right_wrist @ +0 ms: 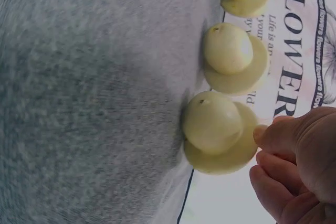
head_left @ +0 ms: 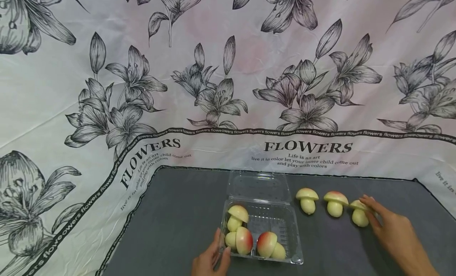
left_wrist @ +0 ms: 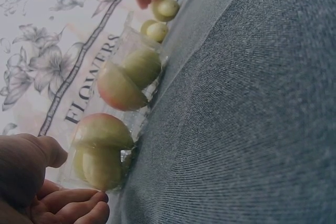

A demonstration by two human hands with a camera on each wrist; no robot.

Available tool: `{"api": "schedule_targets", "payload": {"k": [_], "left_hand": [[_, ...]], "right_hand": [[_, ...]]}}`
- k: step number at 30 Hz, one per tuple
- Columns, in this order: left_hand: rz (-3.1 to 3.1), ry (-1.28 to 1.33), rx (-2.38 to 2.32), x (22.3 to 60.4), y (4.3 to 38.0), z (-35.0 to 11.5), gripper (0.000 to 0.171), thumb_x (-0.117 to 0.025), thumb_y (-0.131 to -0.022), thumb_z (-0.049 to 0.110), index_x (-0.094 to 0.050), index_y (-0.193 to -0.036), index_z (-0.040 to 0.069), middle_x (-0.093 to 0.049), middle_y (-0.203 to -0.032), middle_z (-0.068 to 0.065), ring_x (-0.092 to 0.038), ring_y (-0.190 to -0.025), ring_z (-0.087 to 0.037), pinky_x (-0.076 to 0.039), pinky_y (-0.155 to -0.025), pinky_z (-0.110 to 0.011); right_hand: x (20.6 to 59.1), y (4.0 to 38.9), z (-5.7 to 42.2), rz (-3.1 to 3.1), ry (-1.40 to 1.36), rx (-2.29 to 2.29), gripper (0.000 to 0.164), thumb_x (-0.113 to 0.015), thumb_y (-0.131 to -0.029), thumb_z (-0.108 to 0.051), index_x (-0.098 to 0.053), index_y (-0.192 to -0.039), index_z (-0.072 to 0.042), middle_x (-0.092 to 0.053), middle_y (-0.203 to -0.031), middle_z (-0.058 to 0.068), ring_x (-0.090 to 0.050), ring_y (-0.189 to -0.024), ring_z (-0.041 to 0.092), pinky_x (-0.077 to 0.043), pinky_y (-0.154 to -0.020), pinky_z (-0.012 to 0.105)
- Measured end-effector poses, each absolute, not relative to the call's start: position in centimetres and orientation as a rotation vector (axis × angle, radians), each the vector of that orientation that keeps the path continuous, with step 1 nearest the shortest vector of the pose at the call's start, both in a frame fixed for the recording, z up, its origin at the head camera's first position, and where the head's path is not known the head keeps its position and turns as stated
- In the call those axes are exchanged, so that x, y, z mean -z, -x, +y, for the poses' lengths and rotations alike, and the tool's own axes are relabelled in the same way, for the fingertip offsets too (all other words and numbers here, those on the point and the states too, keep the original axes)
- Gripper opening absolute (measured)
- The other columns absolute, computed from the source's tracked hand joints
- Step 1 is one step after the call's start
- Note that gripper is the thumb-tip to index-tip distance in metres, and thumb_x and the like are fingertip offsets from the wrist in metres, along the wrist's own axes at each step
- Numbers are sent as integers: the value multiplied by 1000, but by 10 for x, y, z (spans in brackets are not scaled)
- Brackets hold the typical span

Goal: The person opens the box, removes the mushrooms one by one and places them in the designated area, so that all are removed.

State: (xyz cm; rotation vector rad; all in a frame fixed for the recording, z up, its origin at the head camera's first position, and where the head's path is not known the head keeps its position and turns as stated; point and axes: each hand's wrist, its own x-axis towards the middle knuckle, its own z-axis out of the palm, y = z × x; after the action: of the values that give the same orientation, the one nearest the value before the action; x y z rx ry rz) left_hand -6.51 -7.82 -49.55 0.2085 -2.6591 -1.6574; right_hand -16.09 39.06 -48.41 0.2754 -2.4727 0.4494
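Right hand: I see the thumb and forefinger at the cap edge of the rightmost mushroom, the thumb tip touching it, the other fingers bent below. I cannot tell whether the pinch is closed. The mushroom lies on the desk, stem toward the near side.

Left hand: thumb and fingers parted, set about the near left corner of the clear box; fingertips touch its wall, no mushroom held.

Contents of the box, three mushrooms: one far left, one near left, one near right. I note red blush on the caps. The lid lies open on the far side.

Right of the box, in a row with the rightmost: middle mushroom and left mushroom. Beyond the desk, a flower-printed cloth.
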Motion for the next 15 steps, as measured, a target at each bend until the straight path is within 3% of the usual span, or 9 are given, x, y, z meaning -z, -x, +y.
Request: {"api": "schedule_targets", "payload": {"k": [2,5,7,9,11,13,15], "left_hand": [[-2659,-203,1672,496,66,-79,71,-72,-102,44,-52,-155,2,-35,-57,7,-27,-46,-7,-54,-57,-26],[-2654,-208,1673,498,67,-79,71,-72,-102,44,-52,-155,2,-36,-57,7,-27,-46,-6,-54,-58,-27],[-2647,-204,1661,499,67,-78,70,-72,-102,44,-53,-155,2,-35,-57,7,-27,-46,-6,-53,-57,-25],[-2648,-213,1647,499,67,-78,70,-72,-102,44,-53,-154,2,-33,-56,8,-26,-46,-6,-49,-55,-24],[-2645,-208,1640,500,67,-78,69,-72,-102,44,-54,-154,2,-32,-56,8,-26,-46,-6,-48,-54,-24],[-2648,-211,1633,500,66,-78,69,-72,-102,43,-54,-154,3,-32,-56,8,-24,-46,-6,-46,-53,-25],[-2645,-205,1628,500,66,-77,68,-72,-102,43,-54,-154,3,-32,-55,8,-23,-45,-6,-44,-50,-25]], "right_hand": [[484,160,391,-2443,-289,-451,52,-79,-83,16,-69,-131,0,-64,-133,29,-61,-49,35,-35,-39,39],[481,158,389,-2421,-297,-464,52,-77,-84,16,-70,-132,-3,-60,-141,20,-64,-57,46,-43,-43,53],[478,157,387,-2425,-303,-463,52,-77,-84,15,-69,-132,-4,-60,-142,20,-62,-51,38,-42,-42,51],[474,154,384,-2456,-298,-462,54,-77,-86,14,-68,-135,-6,-61,-141,25,-45,-40,16,-33,-39,37],[467,150,378,-2486,-307,-451,57,-77,-88,13,-66,-139,-9,-62,-139,30,-23,-40,0,-22,-42,26],[460,148,371,-2488,-337,-480,61,-77,-88,12,-65,-143,-13,-62,-139,29,-15,-41,-5,-19,-40,23],[452,145,363,-2486,-383,-498,65,-77,-90,11,-63,-147,-17,-59,-148,19,-14,-41,-7,-20,-40,20]]}}
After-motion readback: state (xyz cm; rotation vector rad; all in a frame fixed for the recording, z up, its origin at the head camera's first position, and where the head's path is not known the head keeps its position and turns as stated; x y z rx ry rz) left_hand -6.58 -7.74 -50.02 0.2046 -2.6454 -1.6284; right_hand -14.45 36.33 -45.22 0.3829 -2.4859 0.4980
